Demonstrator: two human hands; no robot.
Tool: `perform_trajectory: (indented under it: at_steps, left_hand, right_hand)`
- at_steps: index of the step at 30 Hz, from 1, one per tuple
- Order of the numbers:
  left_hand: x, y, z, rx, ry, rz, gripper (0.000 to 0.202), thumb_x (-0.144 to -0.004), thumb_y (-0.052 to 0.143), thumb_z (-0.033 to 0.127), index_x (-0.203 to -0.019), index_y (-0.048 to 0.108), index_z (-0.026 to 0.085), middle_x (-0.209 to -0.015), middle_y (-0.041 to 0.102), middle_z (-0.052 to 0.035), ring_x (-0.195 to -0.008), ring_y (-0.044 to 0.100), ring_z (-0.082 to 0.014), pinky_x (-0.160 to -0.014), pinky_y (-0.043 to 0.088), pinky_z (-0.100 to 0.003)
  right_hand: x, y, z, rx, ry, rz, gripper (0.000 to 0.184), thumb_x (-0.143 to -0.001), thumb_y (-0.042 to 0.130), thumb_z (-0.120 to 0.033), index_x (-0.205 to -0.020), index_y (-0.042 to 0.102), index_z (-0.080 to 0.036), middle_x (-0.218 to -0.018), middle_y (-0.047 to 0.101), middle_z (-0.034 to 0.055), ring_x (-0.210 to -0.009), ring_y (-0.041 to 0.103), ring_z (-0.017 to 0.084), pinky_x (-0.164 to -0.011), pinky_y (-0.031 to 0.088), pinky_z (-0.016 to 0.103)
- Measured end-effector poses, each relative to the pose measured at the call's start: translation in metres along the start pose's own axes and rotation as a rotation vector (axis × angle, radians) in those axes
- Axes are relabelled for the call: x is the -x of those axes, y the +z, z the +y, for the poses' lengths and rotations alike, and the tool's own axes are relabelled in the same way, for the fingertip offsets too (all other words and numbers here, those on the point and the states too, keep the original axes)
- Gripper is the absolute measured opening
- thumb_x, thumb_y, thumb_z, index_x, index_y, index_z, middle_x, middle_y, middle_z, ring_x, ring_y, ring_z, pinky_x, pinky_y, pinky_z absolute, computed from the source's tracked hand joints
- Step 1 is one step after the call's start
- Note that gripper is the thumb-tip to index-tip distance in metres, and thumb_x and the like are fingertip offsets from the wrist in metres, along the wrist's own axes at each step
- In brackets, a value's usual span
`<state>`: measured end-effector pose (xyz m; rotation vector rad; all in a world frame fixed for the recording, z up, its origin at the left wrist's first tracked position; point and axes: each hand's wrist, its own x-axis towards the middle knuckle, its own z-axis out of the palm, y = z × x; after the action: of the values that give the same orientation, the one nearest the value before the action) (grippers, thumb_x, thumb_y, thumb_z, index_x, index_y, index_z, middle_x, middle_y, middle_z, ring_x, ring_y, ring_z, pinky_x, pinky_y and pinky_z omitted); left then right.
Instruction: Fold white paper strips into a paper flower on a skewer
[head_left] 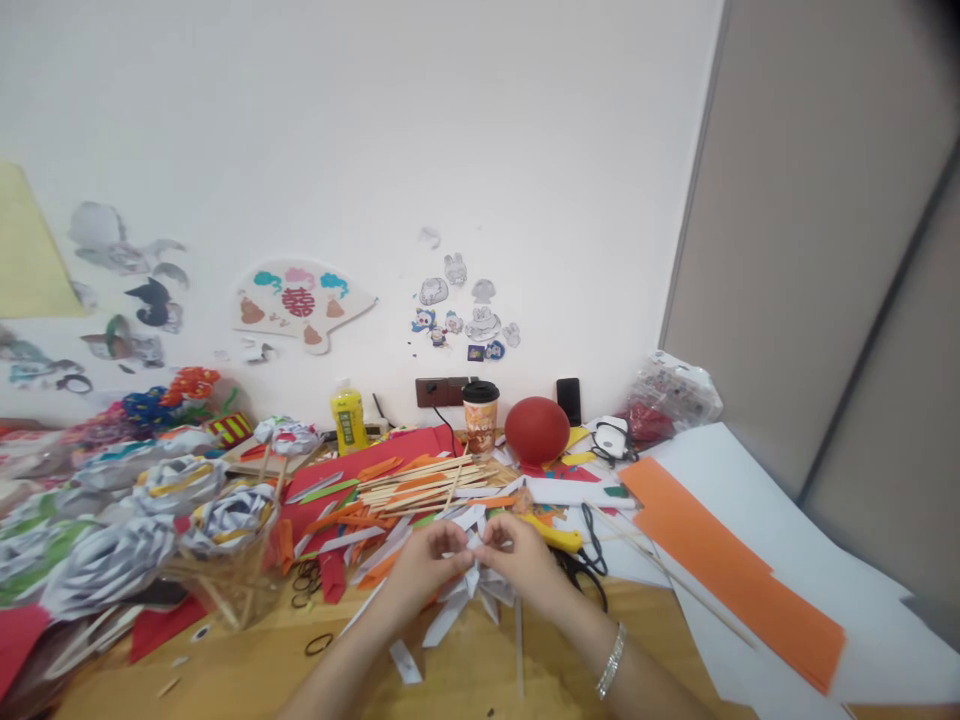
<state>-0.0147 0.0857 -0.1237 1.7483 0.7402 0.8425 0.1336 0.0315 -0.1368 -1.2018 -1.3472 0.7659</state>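
My left hand (429,562) and my right hand (523,560) meet over the near middle of the table. Thumb and forefinger of each hand are pinched together on white paper strips (448,617). The strips fan out below and behind my fingers; exactly where each fingertip grips is hard to make out. A thin wooden stick (519,650) points toward me under the cluster. Close to my right hand lie yellow-handled scissors or a cutter (555,535) and black scissors handles (583,580). Loose white paper scraps (406,662) rest on the wood below my left hand.
White paper flowers (112,565) crowd the left side. Wooden sticks (420,487) and coloured strips lie on red paper (300,500) behind my hands. A yellow bottle (349,420), a lidded cup (480,415) and a red balloon (537,432) stand by the wall. Orange paper (735,570) lies right.
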Motion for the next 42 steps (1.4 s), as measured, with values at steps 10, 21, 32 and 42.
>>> perform_trajectory:
  at_steps: [10,21,32,42]
  left_hand:
    - [0.0,0.003,-0.015,-0.109,-0.126,-0.079,0.019,-0.059,0.062,0.029,-0.065,0.051,0.015,-0.054,0.052,0.0056,-0.05,0.046,-0.0098,-0.051,0.037,-0.022]
    - [0.003,0.008,-0.011,-0.391,0.021,0.059,0.004,-0.063,0.053,0.02,-0.062,0.054,0.017,-0.057,0.056,0.0026,-0.056,0.052,-0.0141,-0.053,0.038,-0.023]
    - [0.004,0.005,-0.012,-0.448,-0.022,0.006,0.001,-0.057,0.053,0.016,-0.056,0.053,0.016,-0.051,0.05,0.0053,-0.052,0.045,-0.0107,-0.049,0.032,-0.02]
    - [0.003,0.005,-0.011,-0.44,-0.008,0.021,0.002,-0.055,0.05,0.015,-0.054,0.051,0.016,-0.052,0.051,0.0051,-0.051,0.045,-0.0106,-0.05,0.034,-0.02]
  right_hand:
    - [0.001,0.006,0.016,0.0,0.141,-0.04,0.009,-0.061,0.057,-0.01,-0.064,0.05,-0.016,-0.054,0.05,-0.0064,-0.051,0.048,0.009,-0.05,0.037,0.019]
    - [0.0,0.007,0.022,0.048,0.141,0.003,0.014,-0.055,0.06,-0.006,-0.065,0.057,-0.015,-0.053,0.055,-0.0058,-0.05,0.052,0.01,-0.05,0.039,0.02]
    - [0.004,0.007,0.018,0.095,0.13,-0.013,0.016,-0.055,0.058,-0.004,-0.066,0.057,-0.016,-0.056,0.055,-0.0053,-0.054,0.051,0.01,-0.053,0.04,0.019]
    - [0.004,0.009,0.012,0.138,0.064,-0.003,0.013,-0.057,0.059,-0.004,-0.062,0.057,-0.016,-0.052,0.05,-0.0068,-0.052,0.047,0.009,-0.049,0.035,0.018]
